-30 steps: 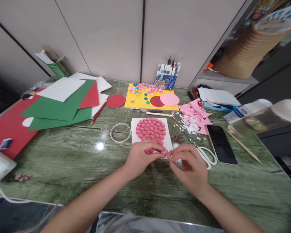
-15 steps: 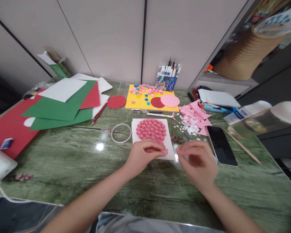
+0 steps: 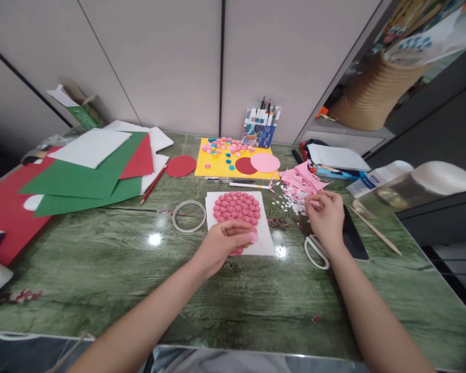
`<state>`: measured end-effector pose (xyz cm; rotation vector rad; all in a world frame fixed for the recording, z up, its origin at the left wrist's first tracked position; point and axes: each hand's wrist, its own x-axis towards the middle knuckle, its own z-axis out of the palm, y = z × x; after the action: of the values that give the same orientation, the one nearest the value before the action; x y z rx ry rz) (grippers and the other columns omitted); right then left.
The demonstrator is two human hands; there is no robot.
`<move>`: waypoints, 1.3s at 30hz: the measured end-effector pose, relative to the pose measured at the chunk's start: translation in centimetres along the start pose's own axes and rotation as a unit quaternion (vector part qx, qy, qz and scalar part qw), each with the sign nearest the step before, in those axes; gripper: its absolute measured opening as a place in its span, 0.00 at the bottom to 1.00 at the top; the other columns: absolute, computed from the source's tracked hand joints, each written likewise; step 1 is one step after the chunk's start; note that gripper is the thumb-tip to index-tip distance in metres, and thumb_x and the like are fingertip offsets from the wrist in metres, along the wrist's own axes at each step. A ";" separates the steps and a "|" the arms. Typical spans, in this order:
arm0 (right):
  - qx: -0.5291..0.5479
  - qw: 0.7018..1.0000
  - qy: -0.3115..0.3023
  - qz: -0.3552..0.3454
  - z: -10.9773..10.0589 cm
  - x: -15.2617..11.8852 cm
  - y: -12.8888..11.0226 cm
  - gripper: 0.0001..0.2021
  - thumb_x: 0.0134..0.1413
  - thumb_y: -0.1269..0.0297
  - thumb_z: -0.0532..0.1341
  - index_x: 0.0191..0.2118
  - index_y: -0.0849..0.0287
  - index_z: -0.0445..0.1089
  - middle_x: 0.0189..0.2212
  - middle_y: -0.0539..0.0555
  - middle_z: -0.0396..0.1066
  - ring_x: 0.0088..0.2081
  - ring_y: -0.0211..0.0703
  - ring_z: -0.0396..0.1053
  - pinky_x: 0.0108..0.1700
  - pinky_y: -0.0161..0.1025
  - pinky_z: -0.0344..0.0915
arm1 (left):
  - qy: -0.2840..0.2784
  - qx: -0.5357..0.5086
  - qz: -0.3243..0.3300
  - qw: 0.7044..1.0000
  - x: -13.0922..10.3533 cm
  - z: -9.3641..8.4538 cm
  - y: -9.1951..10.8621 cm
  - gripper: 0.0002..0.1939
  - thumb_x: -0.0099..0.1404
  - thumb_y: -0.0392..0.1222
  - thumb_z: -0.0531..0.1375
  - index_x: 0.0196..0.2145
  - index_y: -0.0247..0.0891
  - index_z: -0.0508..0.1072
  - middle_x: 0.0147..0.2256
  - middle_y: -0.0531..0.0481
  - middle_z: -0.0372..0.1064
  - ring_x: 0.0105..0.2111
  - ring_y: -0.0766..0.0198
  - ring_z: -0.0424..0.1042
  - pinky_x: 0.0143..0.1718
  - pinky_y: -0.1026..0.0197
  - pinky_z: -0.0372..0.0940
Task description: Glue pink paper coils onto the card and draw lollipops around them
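My left hand [image 3: 226, 243] is closed on a small pink paper roll [image 3: 253, 237], held above the lower part of a white sheet [image 3: 264, 228]. Rows of pink paper coils [image 3: 236, 206] cover the sheet's upper middle, and the hand hides some of them. Over to the right, my right hand [image 3: 326, 215] has its fingertips pinched beside the small white paper bits [image 3: 293, 206]; what they hold, if anything, is too small to make out. White-handled scissors [image 3: 316, 252] lie under that wrist. Pink paper scraps [image 3: 303, 178] are just beyond the right hand.
A tape roll [image 3: 189, 216] lies left of the sheet. Behind it is a yellow sheet [image 3: 213, 168] with colored pieces and paper circles. Green paper [image 3: 85, 178] is at the left. A phone [image 3: 353, 235], wooden stick [image 3: 376, 230] and clear bottle [image 3: 402, 191] stand or lie at the right.
My right hand has moved up and right to the white bits, uncovering the scissors handle and partly covering the phone. The left hand still holds the pink roll. The view has shifted slightly.
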<state>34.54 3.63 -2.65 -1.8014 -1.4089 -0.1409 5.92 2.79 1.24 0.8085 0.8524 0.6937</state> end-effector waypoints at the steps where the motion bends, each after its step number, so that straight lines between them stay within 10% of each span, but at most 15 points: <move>1: 0.001 1.000 -0.002 0.004 0.0 0.0 0.2 0.05 0.47 0.67 0.59 0.31 0.58 0.71 0.39 0.59 0.62 0.45 0.49 0.63 0.37 0.44 0.69 | -0.002 -0.012 -0.007 1.000 0.0 0.0 0.1 0.14 0.47 0.41 0.70 0.33 0.37 0.76 0.29 0.51 0.73 0.26 0.73 0.68 0.25 0.71 0.59; 9: -0.007 1.000 -0.008 -0.006 0.1 0.5 1.2 0.05 0.45 0.67 0.60 0.31 0.58 0.72 0.38 0.58 0.65 0.44 0.49 0.64 0.39 0.45 0.67 | -0.011 -0.055 -0.034 0.998 -0.1 -0.2 0.3 0.15 0.48 0.41 0.69 0.34 0.37 0.74 0.29 0.52 0.73 0.25 0.73 0.69 0.28 0.68 0.61; 14: 0.001 0.999 0.020 -0.042 -0.9 -0.7 -2.7 0.05 0.50 0.66 0.58 0.33 0.57 0.71 0.39 0.58 0.65 0.43 0.48 0.65 0.44 0.48 0.63 | -0.021 -0.146 -0.060 0.987 -0.1 -0.3 0.1 0.15 0.48 0.39 0.70 0.35 0.36 0.74 0.27 0.52 0.72 0.27 0.71 0.70 0.33 0.66 0.63; 21: -0.015 0.940 0.025 -0.339 -2.6 -6.1 -10.7 0.12 0.44 0.65 0.67 0.37 0.48 0.71 0.33 0.49 0.73 0.36 0.45 0.67 0.42 0.46 0.52 | -0.018 -0.207 -0.090 0.974 0.1 -0.1 0.0 0.15 0.47 0.38 0.70 0.34 0.35 0.74 0.29 0.51 0.73 0.27 0.72 0.70 0.33 0.67 0.64; 39: 0.017 0.969 -0.052 -0.242 -2.1 -6.6 -12.7 0.03 0.49 0.68 0.62 0.32 0.55 0.67 0.32 0.50 0.72 0.35 0.43 0.65 0.39 0.44 0.50 | -0.007 -0.128 -0.033 0.991 -0.4 0.8 -0.6 0.14 0.49 0.41 0.69 0.34 0.35 0.73 0.28 0.52 0.72 0.24 0.75 0.68 0.31 0.69 0.62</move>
<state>22.19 -2.39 1.83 -1.4234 -1.8948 -0.2747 6.51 1.92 1.25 0.5523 0.7562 0.7212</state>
